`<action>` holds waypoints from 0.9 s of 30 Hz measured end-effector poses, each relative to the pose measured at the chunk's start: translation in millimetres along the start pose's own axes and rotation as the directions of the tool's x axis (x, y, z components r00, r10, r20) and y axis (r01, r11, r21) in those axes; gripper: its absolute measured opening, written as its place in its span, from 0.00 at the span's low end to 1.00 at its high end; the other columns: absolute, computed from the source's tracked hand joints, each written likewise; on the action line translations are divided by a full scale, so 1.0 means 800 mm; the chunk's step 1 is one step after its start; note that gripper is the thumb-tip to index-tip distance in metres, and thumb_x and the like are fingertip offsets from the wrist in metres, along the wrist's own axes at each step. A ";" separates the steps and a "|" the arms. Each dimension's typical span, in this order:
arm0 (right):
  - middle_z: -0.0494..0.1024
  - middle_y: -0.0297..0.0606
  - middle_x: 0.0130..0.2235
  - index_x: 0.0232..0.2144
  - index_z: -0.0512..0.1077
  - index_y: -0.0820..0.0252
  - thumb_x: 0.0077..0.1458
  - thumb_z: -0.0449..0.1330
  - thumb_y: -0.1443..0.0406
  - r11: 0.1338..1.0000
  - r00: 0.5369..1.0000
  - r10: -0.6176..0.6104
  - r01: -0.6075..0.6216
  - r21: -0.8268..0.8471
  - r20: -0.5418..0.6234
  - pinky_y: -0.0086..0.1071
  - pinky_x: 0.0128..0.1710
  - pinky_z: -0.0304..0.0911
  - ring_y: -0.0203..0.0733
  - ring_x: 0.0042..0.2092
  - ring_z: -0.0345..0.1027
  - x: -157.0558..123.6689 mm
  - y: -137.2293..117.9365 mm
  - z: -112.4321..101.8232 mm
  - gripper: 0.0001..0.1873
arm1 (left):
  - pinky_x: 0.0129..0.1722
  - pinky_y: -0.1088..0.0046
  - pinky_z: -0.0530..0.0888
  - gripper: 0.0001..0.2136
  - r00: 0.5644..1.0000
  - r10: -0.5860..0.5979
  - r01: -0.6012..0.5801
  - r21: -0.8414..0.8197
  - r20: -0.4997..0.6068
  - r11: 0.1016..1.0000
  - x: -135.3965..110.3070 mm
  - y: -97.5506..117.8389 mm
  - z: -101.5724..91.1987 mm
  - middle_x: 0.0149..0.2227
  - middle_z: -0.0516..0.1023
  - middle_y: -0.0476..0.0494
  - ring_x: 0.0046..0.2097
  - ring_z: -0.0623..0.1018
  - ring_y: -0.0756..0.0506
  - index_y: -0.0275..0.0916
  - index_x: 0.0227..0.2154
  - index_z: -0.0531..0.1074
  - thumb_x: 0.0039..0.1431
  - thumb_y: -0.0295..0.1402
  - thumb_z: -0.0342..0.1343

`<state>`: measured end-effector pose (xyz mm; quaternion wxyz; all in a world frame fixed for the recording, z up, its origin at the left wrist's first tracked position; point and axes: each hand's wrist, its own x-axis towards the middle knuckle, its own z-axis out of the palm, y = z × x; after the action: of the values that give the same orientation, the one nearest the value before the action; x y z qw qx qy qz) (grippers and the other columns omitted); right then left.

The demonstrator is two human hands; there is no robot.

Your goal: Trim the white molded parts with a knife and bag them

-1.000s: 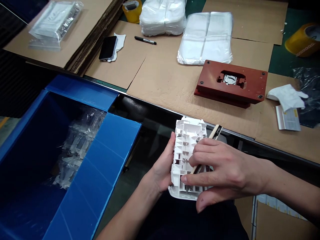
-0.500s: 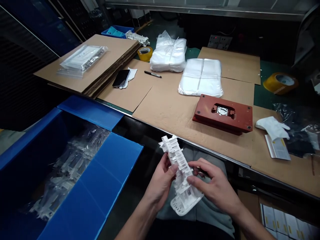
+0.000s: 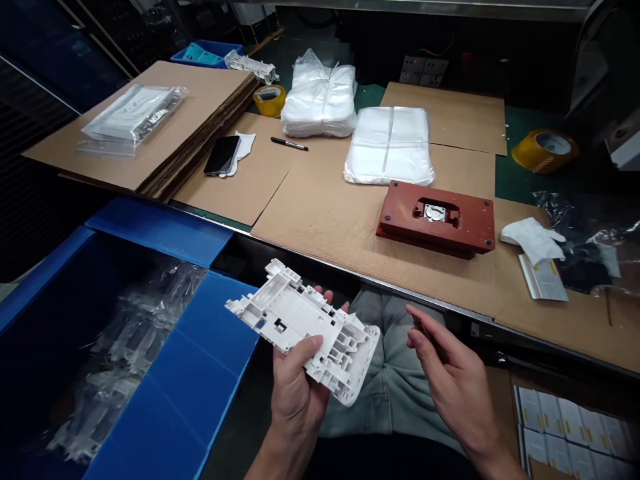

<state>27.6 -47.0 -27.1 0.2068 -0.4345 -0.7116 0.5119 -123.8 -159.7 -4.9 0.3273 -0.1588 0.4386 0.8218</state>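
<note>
A white moulded plastic part [image 3: 310, 317], full of ribs, slots and small compartments, lies tilted over my lap with its broad face up. My left hand [image 3: 300, 380] grips it along the near edge, thumb on top and fingertips showing at the far side. Apart from it, to the right, my right hand [image 3: 453, 387] is closed around a slim dark tool [image 3: 423, 328]. Most of that tool is hidden in the fingers, so its exact kind does not show.
Left of me a blue bin [image 3: 185, 367] holds several bagged white parts [image 3: 135, 333]. On the cardboard-covered bench stand a red fixture block [image 3: 435, 220], bundled plastic bags [image 3: 390, 147], a phone [image 3: 222, 156], a marker [image 3: 289, 143], tape [image 3: 545, 150] and a white glove [image 3: 534, 240].
The white part has been turned from its narrow side to its broad face and shifted left in my left hand. My right hand has come off it and moved right.
</note>
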 end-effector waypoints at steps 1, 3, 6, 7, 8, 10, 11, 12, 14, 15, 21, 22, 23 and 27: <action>0.81 0.34 0.53 0.56 0.75 0.46 0.66 0.59 0.57 0.999 0.999 -0.034 0.034 -0.007 -0.025 0.34 0.54 0.70 0.43 0.52 0.76 -0.005 -0.006 0.000 0.18 | 0.61 0.39 0.70 0.34 0.999 0.032 -0.032 0.002 -0.006 0.999 -0.002 0.001 0.002 0.60 0.76 0.39 0.58 0.77 0.28 0.48 0.62 0.67 0.51 0.23 0.62; 0.81 0.34 0.51 0.55 0.75 0.45 0.67 0.59 0.60 0.993 0.992 -0.118 0.117 -0.036 -0.038 0.29 0.50 0.71 0.41 0.50 0.76 -0.014 -0.021 0.001 0.16 | 0.63 0.39 0.68 0.35 0.995 0.094 -0.094 0.014 -0.019 0.995 -0.005 0.003 0.006 0.61 0.75 0.41 0.59 0.76 0.29 0.52 0.63 0.66 0.52 0.22 0.62; 0.81 0.35 0.44 0.55 0.75 0.49 0.66 0.60 0.61 0.970 0.971 -0.236 0.238 -0.056 0.033 0.25 0.40 0.72 0.39 0.44 0.77 -0.024 -0.040 0.004 0.16 | 0.63 0.40 0.68 0.34 0.981 0.195 -0.194 0.081 -0.008 0.978 -0.011 0.004 0.010 0.63 0.73 0.42 0.62 0.73 0.29 0.54 0.62 0.66 0.53 0.22 0.61; 0.80 0.36 0.40 0.55 0.75 0.51 0.66 0.60 0.60 0.964 0.964 -0.257 0.260 -0.053 0.063 0.25 0.36 0.72 0.38 0.39 0.77 -0.025 -0.045 0.005 0.16 | 0.62 0.40 0.69 0.33 0.975 0.223 -0.222 0.107 0.006 0.969 -0.012 0.005 0.011 0.63 0.72 0.42 0.63 0.72 0.29 0.53 0.62 0.67 0.54 0.22 0.61; 0.79 0.35 0.36 0.54 0.76 0.53 0.65 0.61 0.59 0.959 0.958 -0.272 0.277 -0.053 0.085 0.25 0.32 0.71 0.37 0.34 0.75 -0.026 -0.048 0.006 0.16 | 0.61 0.41 0.70 0.32 0.970 0.244 -0.244 0.129 0.020 0.961 -0.013 0.005 0.011 0.64 0.72 0.42 0.63 0.72 0.29 0.52 0.61 0.68 0.54 0.22 0.61; 0.76 0.34 0.31 0.52 0.77 0.57 0.64 0.62 0.57 0.951 0.951 -0.294 0.301 -0.067 0.101 0.27 0.27 0.69 0.36 0.29 0.72 -0.027 -0.053 0.007 0.17 | 0.60 0.41 0.72 0.30 0.963 0.265 -0.268 0.159 0.041 0.950 -0.015 0.005 0.012 0.65 0.70 0.42 0.63 0.72 0.29 0.53 0.60 0.69 0.55 0.23 0.61; 0.75 0.34 0.31 0.52 0.77 0.58 0.64 0.63 0.57 0.947 0.948 -0.302 0.310 -0.079 0.103 0.27 0.26 0.69 0.36 0.28 0.71 -0.028 -0.053 0.007 0.18 | 0.59 0.42 0.73 0.30 0.960 0.275 -0.279 0.170 0.046 0.945 -0.015 0.006 0.012 0.65 0.71 0.42 0.63 0.72 0.28 0.52 0.60 0.69 0.55 0.23 0.61; 0.75 0.35 0.30 0.51 0.77 0.60 0.64 0.63 0.56 0.943 0.945 -0.312 0.321 -0.092 0.103 0.28 0.25 0.68 0.36 0.28 0.71 -0.028 -0.054 0.007 0.18 | 0.59 0.42 0.73 0.30 0.957 0.287 -0.291 0.179 0.049 0.940 -0.016 0.006 0.012 0.64 0.71 0.42 0.63 0.72 0.28 0.52 0.60 0.70 0.55 0.24 0.61; 0.74 0.35 0.30 0.52 0.77 0.62 0.64 0.63 0.56 0.934 0.939 -0.326 0.337 -0.116 0.105 0.29 0.24 0.68 0.36 0.28 0.70 -0.029 -0.054 0.007 0.19 | 0.58 0.42 0.75 0.30 0.949 0.309 -0.314 0.184 0.053 0.931 -0.017 0.006 0.013 0.63 0.72 0.40 0.62 0.72 0.27 0.49 0.60 0.70 0.54 0.23 0.62; 0.74 0.35 0.30 0.52 0.77 0.63 0.64 0.63 0.57 0.932 0.938 -0.328 0.340 -0.126 0.107 0.29 0.24 0.67 0.36 0.27 0.69 -0.029 -0.054 0.007 0.20 | 0.58 0.42 0.75 0.30 0.946 0.318 -0.323 0.182 0.054 0.929 -0.017 0.006 0.014 0.62 0.73 0.39 0.62 0.73 0.27 0.48 0.60 0.70 0.54 0.23 0.61; 0.71 0.35 0.28 0.53 0.77 0.66 0.64 0.63 0.58 0.917 0.929 -0.357 0.369 -0.150 0.101 0.29 0.23 0.65 0.35 0.25 0.66 -0.032 -0.052 0.008 0.21 | 0.53 0.51 0.81 0.30 0.939 0.337 -0.343 0.197 0.062 0.919 -0.020 0.007 0.020 0.62 0.73 0.37 0.59 0.75 0.30 0.44 0.62 0.68 0.55 0.21 0.59; 0.70 0.35 0.28 0.53 0.77 0.67 0.64 0.63 0.59 0.913 0.924 -0.369 0.380 -0.150 0.097 0.29 0.23 0.65 0.35 0.25 0.66 -0.032 -0.051 0.008 0.20 | 0.53 0.52 0.81 0.30 0.938 0.341 -0.346 0.203 0.061 0.916 -0.021 0.007 0.021 0.62 0.73 0.38 0.60 0.75 0.30 0.45 0.62 0.68 0.55 0.21 0.59; 0.70 0.36 0.28 0.53 0.77 0.68 0.64 0.63 0.60 0.908 0.920 -0.381 0.392 -0.147 0.096 0.29 0.23 0.65 0.35 0.25 0.66 -0.033 -0.051 0.009 0.20 | 0.53 0.52 0.81 0.30 0.938 0.342 -0.347 0.208 0.059 0.914 -0.021 0.007 0.021 0.62 0.73 0.38 0.60 0.74 0.31 0.45 0.62 0.68 0.55 0.21 0.59; 0.68 0.34 0.27 0.52 0.78 0.67 0.65 0.62 0.64 0.902 0.910 -0.401 0.412 -0.132 0.103 0.29 0.22 0.62 0.34 0.24 0.63 -0.034 -0.051 0.010 0.16 | 0.55 0.47 0.79 0.32 0.937 0.347 -0.349 0.208 0.047 0.914 -0.021 0.006 0.019 0.63 0.71 0.37 0.61 0.73 0.27 0.45 0.63 0.66 0.54 0.22 0.60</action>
<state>19.7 -77.5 11.1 0.2493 -0.2719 -0.8302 0.4180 -114.3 -155.8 16.1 0.1930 -0.0384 0.5438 0.8158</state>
